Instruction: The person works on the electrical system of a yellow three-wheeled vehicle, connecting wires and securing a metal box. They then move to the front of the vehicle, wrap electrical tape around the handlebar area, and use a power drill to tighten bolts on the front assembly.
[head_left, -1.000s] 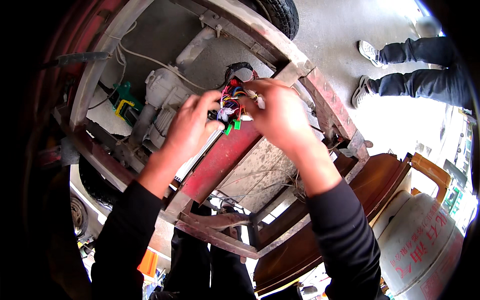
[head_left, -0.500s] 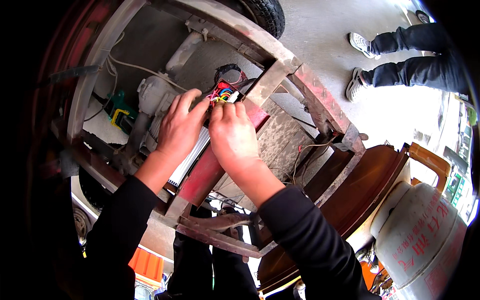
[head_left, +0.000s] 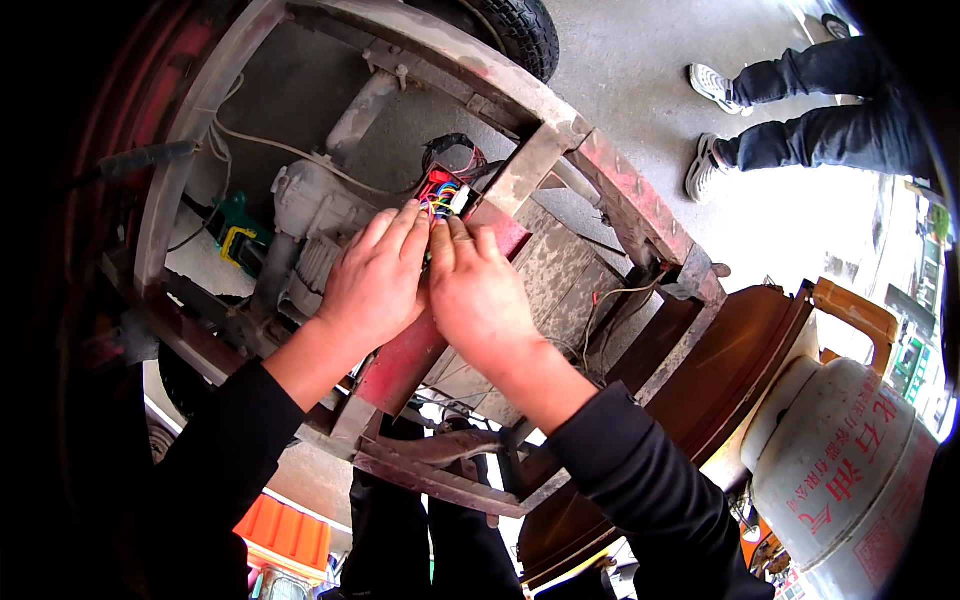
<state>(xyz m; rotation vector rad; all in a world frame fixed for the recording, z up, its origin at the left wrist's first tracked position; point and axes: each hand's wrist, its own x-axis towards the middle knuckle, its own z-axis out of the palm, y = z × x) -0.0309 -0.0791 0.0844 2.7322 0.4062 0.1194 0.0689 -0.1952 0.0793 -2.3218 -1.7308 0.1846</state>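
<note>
Both my hands are closed, side by side, at a bundle of thin coloured wires (head_left: 437, 205) in a narrow slot of a metal frame. My left hand (head_left: 375, 268) has its fingers together, the tips pressed on the near end of the bundle. Beside it, my right hand (head_left: 482, 290) bends its fingers down onto the same wires; its fingertips are partly hidden. A white plug connector (head_left: 460, 199) and a red connector (head_left: 438, 177) show just beyond the fingers. Along the slot's right side runs a red metal bar (head_left: 405, 365). My hands cover most of the finned silver unit in the slot.
A worn vehicle frame (head_left: 540, 95) surrounds the work, with a grey motor housing (head_left: 305, 195) on the left and a tyre (head_left: 525, 35) at the far side. A person's legs (head_left: 810, 135) stand at far right. A grey gas cylinder (head_left: 845, 465) and orange crate (head_left: 285, 535) are nearby.
My left hand has moved right and its fingers have come together beside the right hand's. Both hands sit slightly nearer, so more of the wires and the white connector shows.
</note>
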